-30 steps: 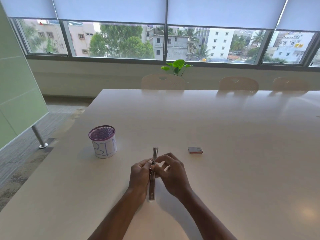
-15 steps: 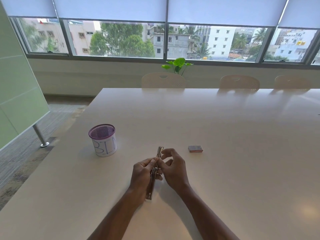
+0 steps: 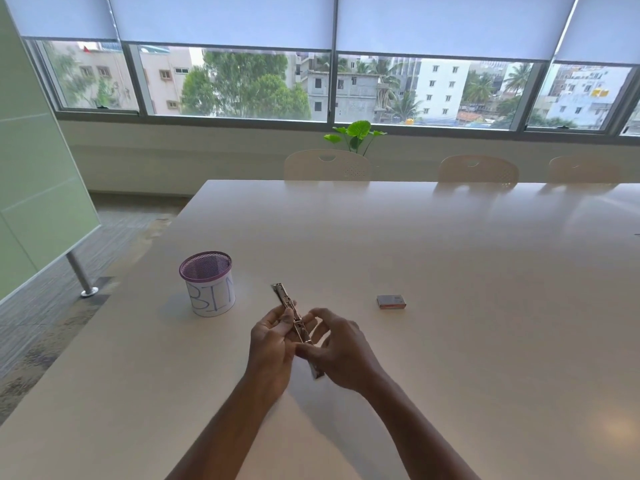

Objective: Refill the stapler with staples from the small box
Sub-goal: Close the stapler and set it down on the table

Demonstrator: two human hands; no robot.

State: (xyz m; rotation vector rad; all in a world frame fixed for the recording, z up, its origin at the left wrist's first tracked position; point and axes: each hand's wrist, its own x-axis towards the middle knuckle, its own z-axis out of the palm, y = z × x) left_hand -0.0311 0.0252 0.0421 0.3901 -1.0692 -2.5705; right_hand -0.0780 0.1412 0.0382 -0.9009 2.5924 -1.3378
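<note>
I see 2 hands on the stapler (image 3: 296,323): left hand (image 3: 273,344) curled around it, right hand (image 3: 341,351) pinching its near end (box (image 3: 391,301) lies apart).

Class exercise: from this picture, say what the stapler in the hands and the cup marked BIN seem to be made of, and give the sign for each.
Stapler: likely bare metal, silvery with bright glints.
Cup: purple mesh, probably wire, seen in the fine grid inside the rim; a white, paper-like wrap carries handwritten letters.
</note>
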